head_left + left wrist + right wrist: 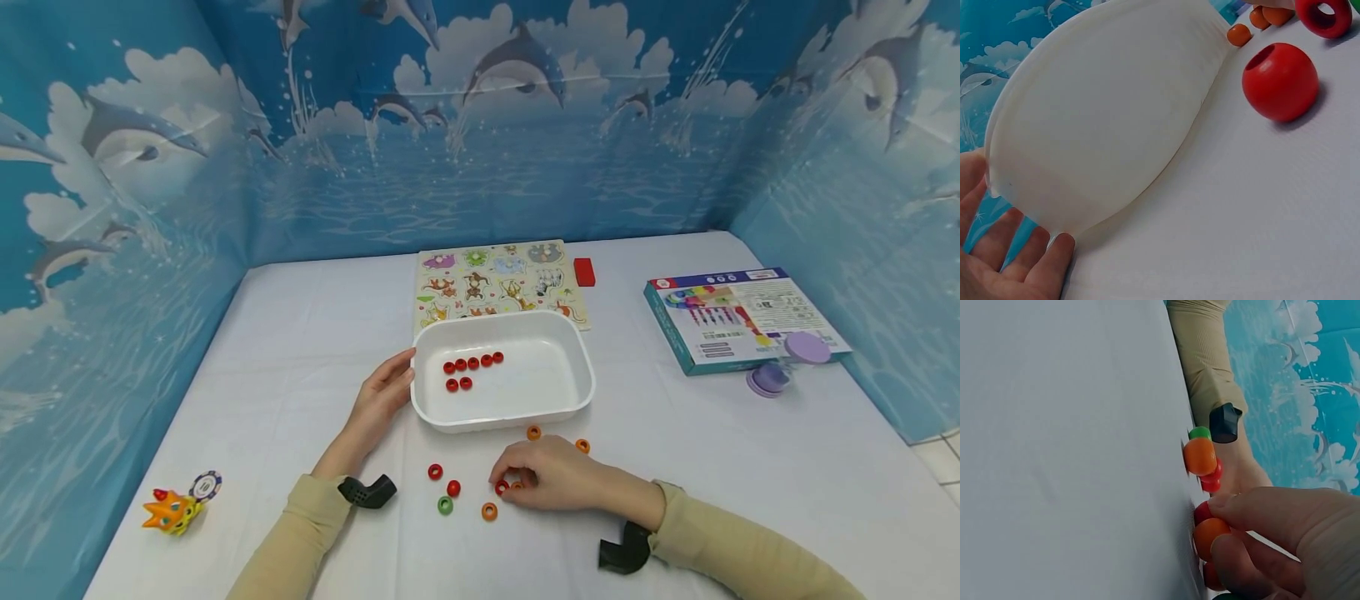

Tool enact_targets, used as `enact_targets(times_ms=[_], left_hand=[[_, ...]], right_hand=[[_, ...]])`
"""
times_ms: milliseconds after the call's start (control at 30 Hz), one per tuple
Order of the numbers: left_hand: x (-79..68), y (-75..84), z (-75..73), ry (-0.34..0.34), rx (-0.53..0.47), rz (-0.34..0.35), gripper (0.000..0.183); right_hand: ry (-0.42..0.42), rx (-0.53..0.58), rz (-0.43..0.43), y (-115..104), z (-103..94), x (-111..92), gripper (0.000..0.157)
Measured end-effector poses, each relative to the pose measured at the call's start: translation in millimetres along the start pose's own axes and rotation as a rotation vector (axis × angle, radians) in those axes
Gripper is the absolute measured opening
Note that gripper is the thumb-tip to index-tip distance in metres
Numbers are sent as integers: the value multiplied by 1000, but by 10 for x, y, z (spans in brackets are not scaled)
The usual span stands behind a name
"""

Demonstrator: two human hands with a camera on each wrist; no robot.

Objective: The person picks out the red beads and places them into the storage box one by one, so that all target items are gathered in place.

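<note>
A white tray (525,408) holds several red beads (473,363) in two rows on its left side. My left hand (382,392) rests against the tray's left end, fingers fairly straight along its wall. In front of the tray, my right hand (558,473) pinches a red bead (502,487) between thumb and forefinger, close over the cloth. An orange bead (1211,536) sits right by those fingers, partly hidden in the head view. Loose to the left lie a red ring bead (435,472), another red bead (1280,82), a green bead (446,505) and an orange bead (490,511).
Two more orange beads (533,432) lie between the tray and my right hand. Behind the tray are an animal puzzle board (491,279) and a red block (584,272). A flat box (742,321) and purple lidded tubs (770,378) stand right. An orange-yellow toy (172,512) lies far left.
</note>
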State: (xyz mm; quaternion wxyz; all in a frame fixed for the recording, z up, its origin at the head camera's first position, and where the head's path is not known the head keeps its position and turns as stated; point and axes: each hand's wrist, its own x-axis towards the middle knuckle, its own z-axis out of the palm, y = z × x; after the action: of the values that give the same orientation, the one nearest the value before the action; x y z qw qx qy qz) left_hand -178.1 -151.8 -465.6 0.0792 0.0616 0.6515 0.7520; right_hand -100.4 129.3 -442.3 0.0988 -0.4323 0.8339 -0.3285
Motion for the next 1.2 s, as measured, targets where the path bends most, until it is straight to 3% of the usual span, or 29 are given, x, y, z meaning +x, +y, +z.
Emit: enact_targets(times_ms=[200,400,633,733,967,1200], left_hand=[[-1,-9,6,3,17,7,49],[1,-13,16,4,13,9,51],[1,-25,4,8,4,6,54],[7,-30,-5,10,-1,4,53],[9,-28,-8,2,4,4,53],[6,-15,-8,-3,5,18,53]], right_hand=[[6,7,1,30,-148,3,17],[31,25,-53,-77,-572,84,20],[83,-60,-149,-23,-1048,470,18],[75,-44,-118,99,-1172,700,19],[-41,106,22,411,-1205,1122,18],[-202,194,125,651,-1031,1303,23]])
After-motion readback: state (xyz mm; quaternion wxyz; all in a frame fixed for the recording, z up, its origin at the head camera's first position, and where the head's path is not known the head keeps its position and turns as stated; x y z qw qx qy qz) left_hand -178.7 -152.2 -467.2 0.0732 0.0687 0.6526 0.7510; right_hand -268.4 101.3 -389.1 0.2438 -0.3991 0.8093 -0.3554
